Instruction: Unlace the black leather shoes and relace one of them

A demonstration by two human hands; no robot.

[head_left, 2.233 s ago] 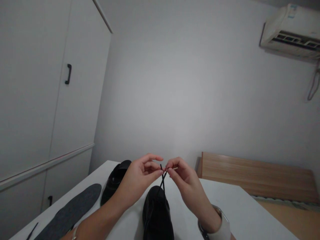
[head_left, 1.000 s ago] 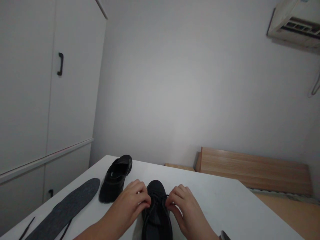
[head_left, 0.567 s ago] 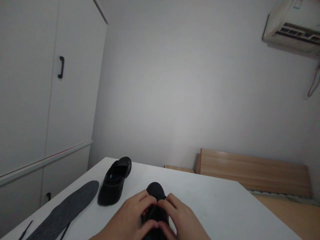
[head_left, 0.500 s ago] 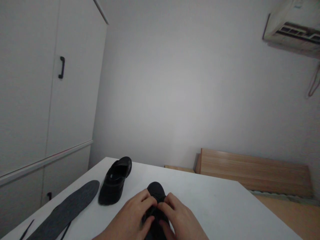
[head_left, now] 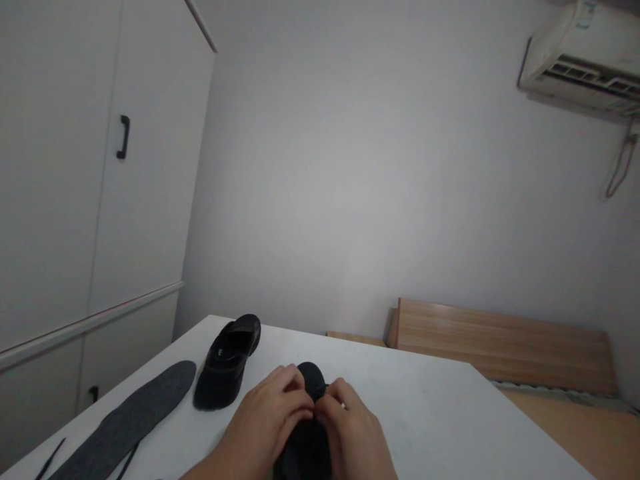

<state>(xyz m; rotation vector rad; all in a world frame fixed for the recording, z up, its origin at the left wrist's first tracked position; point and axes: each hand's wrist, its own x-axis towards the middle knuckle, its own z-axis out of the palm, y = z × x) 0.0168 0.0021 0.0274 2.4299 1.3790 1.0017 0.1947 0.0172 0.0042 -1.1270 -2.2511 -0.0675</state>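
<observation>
A black shoe [head_left: 306,453] lies on the white table in front of me, toe pointing away, partly covered by both hands. My left hand [head_left: 273,413] is closed at the shoe's left side, its fingertips pinching at the upper near the lacing area. My right hand [head_left: 353,427] meets it from the other side, thumb and forefinger pressed together. A thin dark shoelace [head_left: 326,385] shows by the right fingers; most of it is hidden. The fingertips of both hands nearly touch over the shoe.
Another black shoe [head_left: 227,363] stands farther left on the white table [head_left: 425,413]. Nearer lies a dark grey insole [head_left: 135,420], with thin black laces [head_left: 127,461] beside it. White cabinets [head_left: 145,200] flank the left; a wooden board [head_left: 500,340] stands beyond the table.
Both hands have drawn closer together over the shoe, and a dark strand now shows at the right fingers. The view has shifted slightly; the other shoe and insole lie as before.
</observation>
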